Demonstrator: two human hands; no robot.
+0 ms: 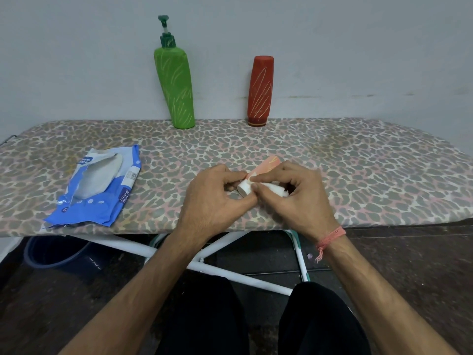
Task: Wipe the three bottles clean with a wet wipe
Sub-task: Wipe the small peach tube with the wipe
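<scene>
left hand [215, 198] curled, pinching | right hand [294, 198] curled, gripping | hands touching

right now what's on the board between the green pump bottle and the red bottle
Nothing: in the head view only bare leopard-print cover lies between the green pump bottle and the red bottle.

at the frame's centre the left hand [217, 194] and right hand [294, 196] hold a pink bottle [266, 165] by its white cap [244, 187], the right also gripping a white wet wipe [277, 189]. a green pump bottle [175, 85] and red bottle [259, 90] stand at upper centre; a blue wipes pack [99, 185] lies at left on the leopard-print board [358, 162].
</scene>
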